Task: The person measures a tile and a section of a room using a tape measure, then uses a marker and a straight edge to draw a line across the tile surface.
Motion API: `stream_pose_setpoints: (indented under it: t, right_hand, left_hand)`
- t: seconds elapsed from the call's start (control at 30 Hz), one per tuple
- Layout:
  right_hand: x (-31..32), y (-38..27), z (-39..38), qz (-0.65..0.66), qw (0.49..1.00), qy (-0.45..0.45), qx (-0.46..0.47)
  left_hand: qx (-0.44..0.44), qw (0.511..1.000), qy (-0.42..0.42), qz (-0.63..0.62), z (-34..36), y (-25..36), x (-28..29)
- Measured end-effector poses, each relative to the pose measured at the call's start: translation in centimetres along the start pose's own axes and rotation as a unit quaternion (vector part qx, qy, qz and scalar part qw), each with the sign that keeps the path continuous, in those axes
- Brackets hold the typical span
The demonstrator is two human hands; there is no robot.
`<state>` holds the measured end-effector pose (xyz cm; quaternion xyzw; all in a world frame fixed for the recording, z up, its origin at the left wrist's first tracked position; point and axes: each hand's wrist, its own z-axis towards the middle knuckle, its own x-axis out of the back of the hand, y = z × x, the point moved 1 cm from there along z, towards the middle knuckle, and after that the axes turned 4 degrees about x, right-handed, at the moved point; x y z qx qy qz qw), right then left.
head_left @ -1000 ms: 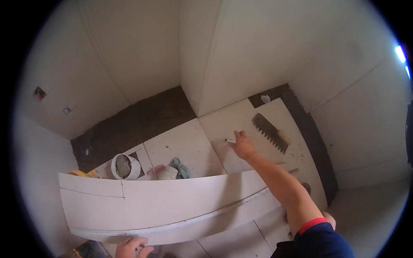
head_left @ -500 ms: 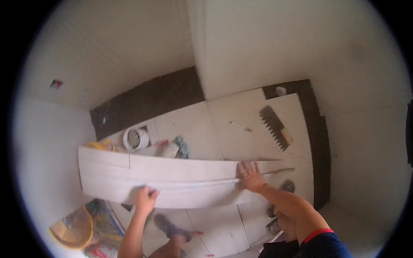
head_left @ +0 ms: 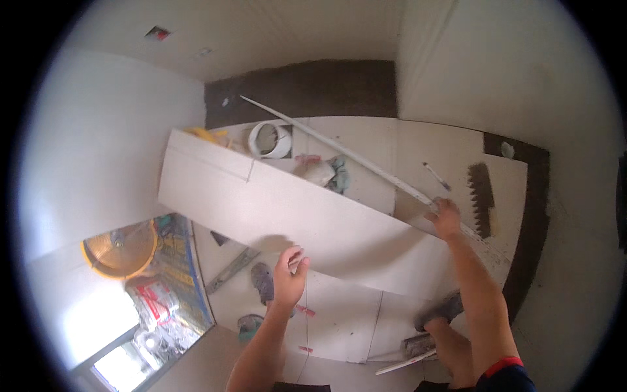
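A long white tile plank [head_left: 287, 202] lies slanting across the floor in front of me, with a short dark line marked across its far left part. My right hand [head_left: 445, 219] grips a long, thin white straightedge [head_left: 353, 155] near its right end, beyond the plank's far edge. The bar's other end points to the far left, over the tiled floor. My left hand [head_left: 290, 271] hovers at the plank's near edge, fingers loosely curled and thumb apart, with nothing visible in it.
Beyond the plank are a white bucket [head_left: 285, 144], a crumpled cloth [head_left: 338, 175], a marker [head_left: 436, 176] and a notched trowel [head_left: 480, 196]. Dark untiled strips [head_left: 300, 91] border the walls. At left stand a yellow-rimmed round tub [head_left: 121, 249] and a red-and-white bucket [head_left: 155, 302]. My feet [head_left: 439, 310] are near the plank.
The straightedge has come off the plank and swung to its far side in my right hand. My left hand has opened from its pinch. The view has turned, showing more at left.
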<state>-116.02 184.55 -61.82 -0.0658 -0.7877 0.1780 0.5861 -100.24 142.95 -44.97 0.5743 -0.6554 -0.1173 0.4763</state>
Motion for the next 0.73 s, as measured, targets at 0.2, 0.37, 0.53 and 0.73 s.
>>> stream_pose_setpoints:
  t: [0.2,0.37,0.53,0.73]
  right_hand:
    - [0.5,-5.7,0.0,0.138,0.989,-0.039,0.019]
    - [3.9,-20.0,3.0,0.243,0.943,-0.212,0.081]
    - [1.4,-23.3,6.6,0.193,0.924,-0.329,-0.027]
    - [10.8,-29.8,0.7,0.372,0.871,-0.321,-0.007]
  left_hand:
    - [0.274,0.917,0.13,-0.261,2.0,-5.7,3.8]
    - [0.216,0.793,0.17,-0.544,9.4,-5.7,7.9]
    - [0.107,0.742,0.126,-0.649,12.7,-5.4,9.9]
    - [0.063,0.628,0.362,-0.686,7.0,-5.8,11.5]
